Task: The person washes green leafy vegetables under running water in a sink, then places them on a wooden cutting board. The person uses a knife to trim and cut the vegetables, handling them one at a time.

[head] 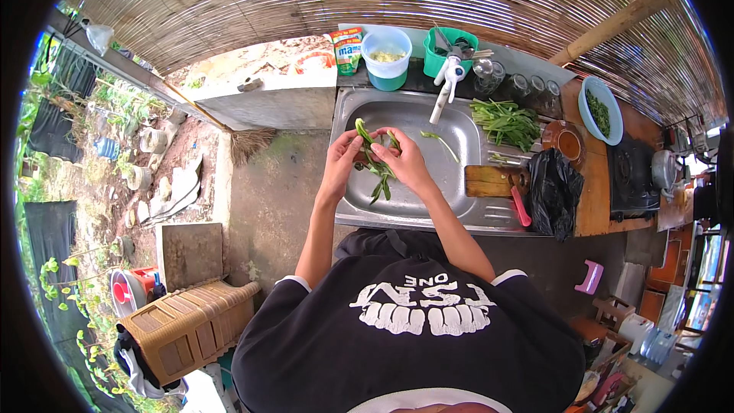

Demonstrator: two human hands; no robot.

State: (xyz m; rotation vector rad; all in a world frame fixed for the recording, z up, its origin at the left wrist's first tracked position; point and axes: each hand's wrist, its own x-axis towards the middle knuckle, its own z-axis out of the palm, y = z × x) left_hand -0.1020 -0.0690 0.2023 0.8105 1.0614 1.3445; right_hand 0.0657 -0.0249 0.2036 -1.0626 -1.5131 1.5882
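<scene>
Over the stainless steel sink, my left hand pinches a leafy green vegetable between thumb and fingers. My right hand grips the same greens from the other side, thumb toward the left one. Pale stem ends rise above the fingers, while leaves droop toward the basin. A loose green stem lies in the basin to the right. On the drainboard rests a pile of cut greens. Nearer me are a wooden cutting board and a knife with a pink handle.
Behind the basin stand a faucet, a bucket, a green utensil basket and several glasses. To the right are a black plastic bag, a brown bowl, a blue basin of chopped greens and a stove.
</scene>
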